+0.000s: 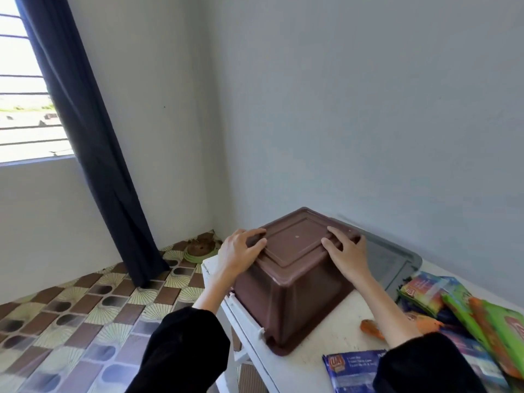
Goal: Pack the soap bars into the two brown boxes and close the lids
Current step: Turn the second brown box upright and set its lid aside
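One glossy brown plastic box [289, 302] sits upside down.

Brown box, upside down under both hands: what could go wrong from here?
The brown box sits at the left edge of the table, so flipping it may drop it on the floor. The soap packets and gray lid lie close on its right; a wide swing could knock them.
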A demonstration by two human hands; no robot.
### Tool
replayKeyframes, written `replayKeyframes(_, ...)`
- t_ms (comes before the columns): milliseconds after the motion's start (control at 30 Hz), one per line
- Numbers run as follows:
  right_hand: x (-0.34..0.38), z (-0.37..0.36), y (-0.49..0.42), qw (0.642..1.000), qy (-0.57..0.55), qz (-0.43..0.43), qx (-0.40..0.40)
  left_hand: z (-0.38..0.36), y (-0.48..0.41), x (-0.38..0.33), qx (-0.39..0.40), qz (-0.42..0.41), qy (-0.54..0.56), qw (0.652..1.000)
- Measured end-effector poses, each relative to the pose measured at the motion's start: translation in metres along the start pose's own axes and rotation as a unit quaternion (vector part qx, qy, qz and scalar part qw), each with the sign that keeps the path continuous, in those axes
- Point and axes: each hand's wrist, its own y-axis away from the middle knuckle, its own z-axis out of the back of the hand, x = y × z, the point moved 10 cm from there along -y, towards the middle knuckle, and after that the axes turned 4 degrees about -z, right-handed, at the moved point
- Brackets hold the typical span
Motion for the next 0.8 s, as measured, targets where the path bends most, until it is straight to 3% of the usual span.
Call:
replayKeyframes(167, 0.012, -0.011, 0.022, 0.988, -0.119, -0.028, -0.097, 0.0, 0.005, -0.006, -0.064, 0.001, 0.066, 0.996)
replayKeyframes(367, 0.033, -0.033, 0.047, 0.962, -0.227, -0.054, -0.139, 0.026, 0.012, -0.006, -0.097, 0.0, 0.072, 0.993)
replayKeyframes(600, 0.065, 0.011, 0.083, 0.954, -0.211, -0.02, -0.211, 0.07, 0.018, -0.056, -0.092, -0.093, 0.066, 0.989)
replayKeyframes(800, 0.045, 0.102, 0.136, 0.932, -0.178, -0.006, -0.317, 0.052, 0.051, -0.137, -0.038, -0.167, 0.116, 0.978)
